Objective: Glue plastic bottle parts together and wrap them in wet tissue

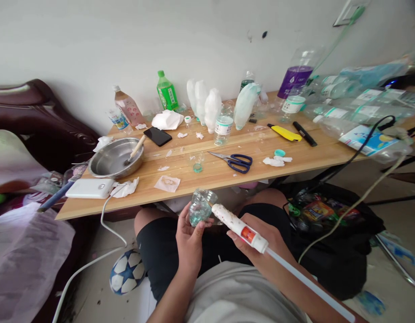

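Observation:
Over my lap, my left hand (190,240) is closed around a piece of clear, greenish plastic bottle (200,208). My right hand (261,235) grips a white hot glue gun (232,223), its tip touching or very close to the bottle piece. A long glue stick (308,280) sticks out of the gun's back end. On the table ahead lie blue-handled scissors (239,162), a small green bottle cap (197,168) and a cut bottle part with a label (223,129). Several white, paper-covered bottle shapes (212,110) stand behind them.
At the table's left are a steel bowl (104,159) with a brush (135,150), a white power bank (90,188) and a phone (157,136). To the right lie a yellow cutter (285,133), a black marker (304,134) and several clear bottles (345,112). Cables hang at both sides.

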{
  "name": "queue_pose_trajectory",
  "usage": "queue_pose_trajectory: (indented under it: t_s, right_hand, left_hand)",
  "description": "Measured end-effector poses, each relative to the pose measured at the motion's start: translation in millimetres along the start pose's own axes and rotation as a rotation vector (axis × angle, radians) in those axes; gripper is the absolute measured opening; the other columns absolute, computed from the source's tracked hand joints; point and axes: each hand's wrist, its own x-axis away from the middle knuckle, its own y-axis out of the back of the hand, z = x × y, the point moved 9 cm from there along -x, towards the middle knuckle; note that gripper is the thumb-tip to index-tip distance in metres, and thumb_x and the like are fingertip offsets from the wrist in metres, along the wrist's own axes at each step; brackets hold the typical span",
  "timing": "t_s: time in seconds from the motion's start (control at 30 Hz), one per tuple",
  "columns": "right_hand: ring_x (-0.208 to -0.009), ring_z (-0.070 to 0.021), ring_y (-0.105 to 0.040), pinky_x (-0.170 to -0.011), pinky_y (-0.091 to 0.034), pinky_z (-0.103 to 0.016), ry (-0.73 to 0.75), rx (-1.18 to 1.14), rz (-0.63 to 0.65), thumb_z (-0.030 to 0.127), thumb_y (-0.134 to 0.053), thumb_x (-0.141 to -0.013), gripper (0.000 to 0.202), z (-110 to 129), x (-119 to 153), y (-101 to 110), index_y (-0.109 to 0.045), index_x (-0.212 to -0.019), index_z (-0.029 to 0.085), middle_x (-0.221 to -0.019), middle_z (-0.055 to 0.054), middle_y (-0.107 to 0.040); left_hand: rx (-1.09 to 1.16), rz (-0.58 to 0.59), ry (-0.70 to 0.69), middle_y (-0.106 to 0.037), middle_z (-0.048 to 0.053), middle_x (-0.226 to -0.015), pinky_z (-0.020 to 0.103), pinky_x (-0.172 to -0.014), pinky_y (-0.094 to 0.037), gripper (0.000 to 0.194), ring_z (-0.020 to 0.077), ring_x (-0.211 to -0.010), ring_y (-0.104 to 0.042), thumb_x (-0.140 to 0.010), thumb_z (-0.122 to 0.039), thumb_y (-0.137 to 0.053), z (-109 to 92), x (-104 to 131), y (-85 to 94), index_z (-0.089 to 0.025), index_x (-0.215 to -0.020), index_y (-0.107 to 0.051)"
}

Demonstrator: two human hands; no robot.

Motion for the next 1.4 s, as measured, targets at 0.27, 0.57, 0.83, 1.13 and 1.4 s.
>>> queue_pose_trajectory:
  t_s: [0.27,0.57,0.83,1.13,1.4]
  right_hand:
    - [-0.051,-0.0100,-0.047,-0.047,-0.036,-0.021,0.008,-0.019,0.015,0.056,-0.055,-0.096,0.041,1.6,-1.2,0.6,-0.045,-0.073,0.024,-0.064,0.006,-0.047]
    - [-0.049,-0.0099,-0.044,-0.046,-0.034,-0.022,-0.039,0.007,0.018,0.066,-0.055,-0.092,0.050,-2.1,-1.0,-0.5,-0.039,-0.068,0.024,-0.060,0.007,-0.043]
    - [-0.052,-0.0098,-0.046,-0.049,-0.037,-0.021,-0.010,0.008,0.025,0.056,-0.054,-0.097,0.041,-1.7,-0.2,0.1,-0.047,-0.074,0.023,-0.065,0.005,-0.047]
    - [-0.053,-0.0098,-0.046,-0.050,-0.037,-0.021,-0.003,-0.030,0.037,0.055,-0.054,-0.097,0.040,-3.7,2.6,-0.4,-0.048,-0.074,0.023,-0.066,0.005,-0.049]
    - [-0.053,-0.0091,-0.048,-0.050,-0.037,-0.020,0.023,-0.001,0.027,0.051,-0.056,-0.097,0.037,0.7,-1.5,-1.4,-0.050,-0.075,0.023,-0.065,0.005,-0.050]
  left_hand:
    - [-0.039,0.012,0.002,-0.071,0.005,-0.111,0.031,-0.075,-0.062,0.051,0.0163,-0.077,-0.074,-0.083,-0.032,-0.077,2.7,0.0,1.7,-0.027,-0.130,-0.059]
    - [0.018,0.018,0.015,-0.072,0.005,-0.114,0.029,-0.077,-0.062,0.051,0.0151,-0.079,-0.074,-0.083,-0.024,-0.078,4.0,1.4,2.1,-0.027,-0.130,-0.059]
    - [0.017,-0.013,0.001,-0.072,0.005,-0.111,0.030,-0.076,-0.062,0.052,0.0150,-0.077,-0.074,-0.081,-0.025,-0.079,3.2,1.9,3.5,-0.025,-0.130,-0.060]
    - [0.044,-0.044,0.019,-0.074,0.003,-0.096,0.025,-0.074,-0.061,0.049,0.0152,-0.079,-0.075,-0.085,-0.027,-0.076,3.4,-0.7,8.9,-0.024,-0.130,-0.057]
    - [0.065,-0.026,0.020,-0.073,0.002,-0.104,0.023,-0.074,-0.061,0.050,0.0113,-0.074,-0.073,-0.082,-0.024,-0.080,5.3,1.2,7.2,-0.026,-0.128,-0.062]
